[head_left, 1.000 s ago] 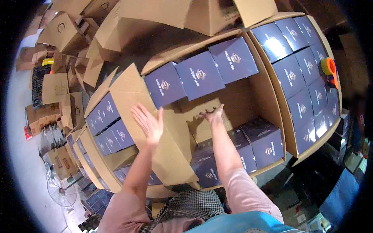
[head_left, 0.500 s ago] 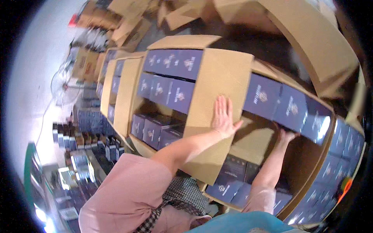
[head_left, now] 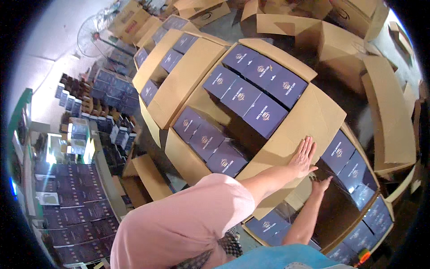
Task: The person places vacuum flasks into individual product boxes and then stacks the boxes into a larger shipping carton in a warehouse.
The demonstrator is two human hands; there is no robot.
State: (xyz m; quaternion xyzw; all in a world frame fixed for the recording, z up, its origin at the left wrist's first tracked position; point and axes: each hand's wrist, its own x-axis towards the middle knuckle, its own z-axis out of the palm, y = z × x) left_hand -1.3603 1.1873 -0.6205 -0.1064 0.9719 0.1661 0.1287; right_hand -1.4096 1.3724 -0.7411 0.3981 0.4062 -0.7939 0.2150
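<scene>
My left hand (head_left: 304,159) lies flat with fingers stretched on a brown carton flap (head_left: 309,121) that stands between two open cartons. Just below it, my right hand (head_left: 320,184) reaches into the right-hand carton, fingers apart, nothing visible in them. That hand is close to the carton's inner wall and to a row of dark blue boxes (head_left: 339,152) along the far side. Other dark blue boxes (head_left: 268,224) sit at the near side, partly behind my right forearm. In the carton to the left, blue boxes (head_left: 264,112) stand in rows with a gap between them.
More filled cartons (head_left: 172,58) line up toward the far left, and another (head_left: 376,215) stands at the right. Empty open cartons (head_left: 345,49) crowd the far side. Stacked blue boxes (head_left: 76,201) fill the left, with a fan (head_left: 92,36) behind. An orange tape roll (head_left: 364,256) is at lower right.
The view has swung, so the cartons sit differently in the picture. My right hand has come away from the underside of the far blue boxes; my left hand stays on the flap.
</scene>
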